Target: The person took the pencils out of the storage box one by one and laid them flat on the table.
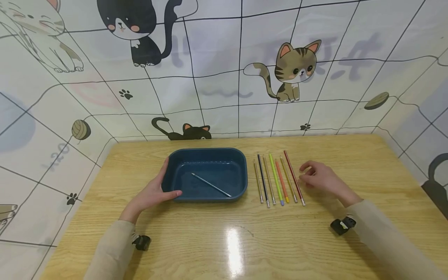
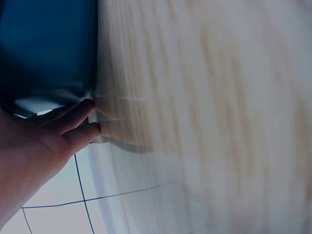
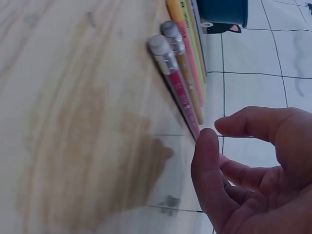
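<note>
A dark blue rectangular dish (image 1: pixel 206 154) stands on the table with one dark pencil (image 1: pixel 211 184) lying slantwise inside it. My left hand (image 1: pixel 155 190) holds the dish at its near left corner, thumb over the front rim and fingers along the outer left side. To the right of the dish, several pencils lie side by side, among them a lime green pencil (image 1: pixel 275 177), an orange pencil (image 1: pixel 281 181) and, outermost, a dark red pencil (image 1: pixel 294 177). Just right of the red pencil is my right hand (image 1: pixel 320 179), loosely bent, with nothing between thumb and fingers.
The wooden table (image 1: pixel 196 241) meets a wall covering (image 1: pixel 220 89) with cat drawings at its far edge. A dark blue pencil (image 1: pixel 263 179) lies in the row near the dish's right side. Each wrist wears a small black camera.
</note>
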`<action>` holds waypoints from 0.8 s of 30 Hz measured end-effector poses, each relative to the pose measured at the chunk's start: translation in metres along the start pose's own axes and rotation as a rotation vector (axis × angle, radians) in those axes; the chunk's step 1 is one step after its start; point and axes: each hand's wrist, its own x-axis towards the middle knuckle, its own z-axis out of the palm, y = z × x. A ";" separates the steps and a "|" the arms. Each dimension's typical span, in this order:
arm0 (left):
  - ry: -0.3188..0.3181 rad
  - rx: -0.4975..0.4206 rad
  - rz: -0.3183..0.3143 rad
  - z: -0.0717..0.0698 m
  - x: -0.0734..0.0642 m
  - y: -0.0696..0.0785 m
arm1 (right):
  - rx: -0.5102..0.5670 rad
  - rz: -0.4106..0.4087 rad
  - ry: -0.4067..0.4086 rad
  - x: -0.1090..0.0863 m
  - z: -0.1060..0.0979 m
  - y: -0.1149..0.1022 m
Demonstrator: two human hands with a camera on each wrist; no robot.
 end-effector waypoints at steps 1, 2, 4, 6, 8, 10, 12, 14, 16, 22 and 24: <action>0.000 0.000 -0.003 0.000 0.000 0.000 | -0.007 -0.007 0.003 0.000 -0.001 -0.001; -0.002 0.002 -0.005 0.000 0.000 0.000 | -0.010 -0.014 0.006 0.001 -0.001 -0.002; -0.004 0.004 -0.004 0.000 0.000 0.000 | -0.009 -0.031 0.009 0.002 -0.002 -0.004; -0.004 0.006 -0.005 0.000 0.000 0.000 | 0.002 -0.058 0.016 0.003 -0.001 -0.007; -0.004 0.004 -0.005 0.000 0.000 0.001 | 0.021 -0.090 0.021 0.005 0.001 -0.010; -0.003 0.003 -0.004 0.000 0.001 0.000 | 0.026 -0.127 0.027 0.006 0.003 -0.013; -0.002 0.002 -0.004 0.000 0.001 0.001 | 0.030 -0.165 0.026 0.007 0.005 -0.016; -0.002 0.006 -0.004 0.000 0.001 0.001 | 0.019 -0.204 0.027 0.009 0.008 -0.020; -0.004 0.010 -0.004 0.000 0.000 0.001 | 0.026 -0.235 0.020 0.011 0.010 -0.024; -0.005 0.013 -0.004 -0.002 0.000 0.002 | 0.063 -0.305 0.014 0.016 0.020 -0.041; -0.004 0.012 -0.006 -0.001 0.000 0.002 | 0.074 -0.323 0.007 0.017 0.024 -0.047</action>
